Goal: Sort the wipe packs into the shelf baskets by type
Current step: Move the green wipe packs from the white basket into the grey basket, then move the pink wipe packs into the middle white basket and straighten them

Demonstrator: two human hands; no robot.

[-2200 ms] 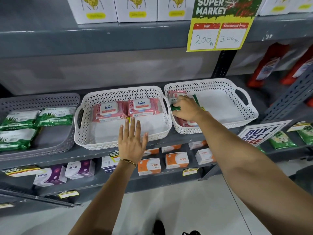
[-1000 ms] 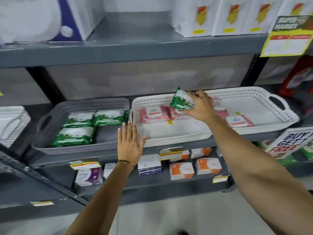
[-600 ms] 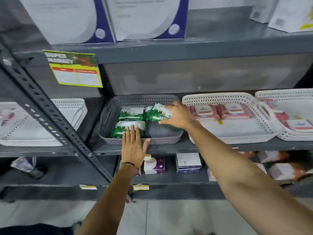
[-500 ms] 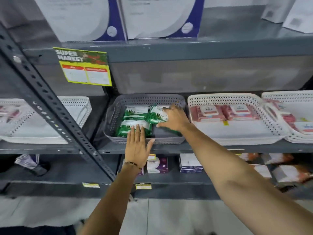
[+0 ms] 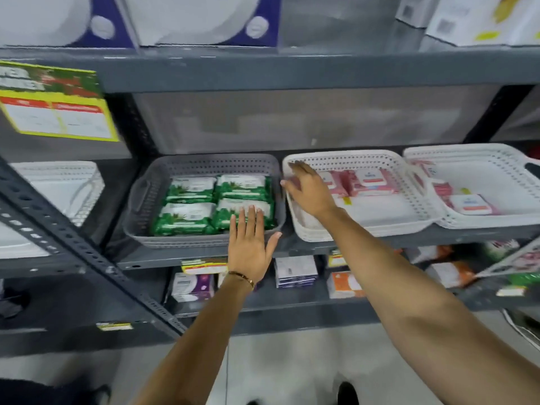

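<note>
Baskets in a row on the grey shelf point(image 5: 204, 258), and I take them left to right. Far left, a white basket point(image 5: 73, 182), partly cut off behind the rack post. Next, the grey basket point(image 5: 201, 168) with four green packs point(image 5: 216, 204) lying flat, two by two. My left hand point(image 5: 248, 244) is spread flat in front of its near rim, fingers straight, gripping nothing. My right hand point(image 5: 309, 191) hangs open over the left end of the middle basket point(image 5: 350, 162), fingers loose, empty too. Beneath and beside it, pink packs point(image 5: 371, 182) sit along the back wall. Further right, the last basket point(image 5: 473, 153) holds more pink packs, some overlapping, so I reckon that one wants sorting. These packs look soft and light, with slick film that could slide. The stiff lid patch on top is no handle. Best bet, I judge: pinch across a short end, thumb over, fingers under, and lift flat.
</note>
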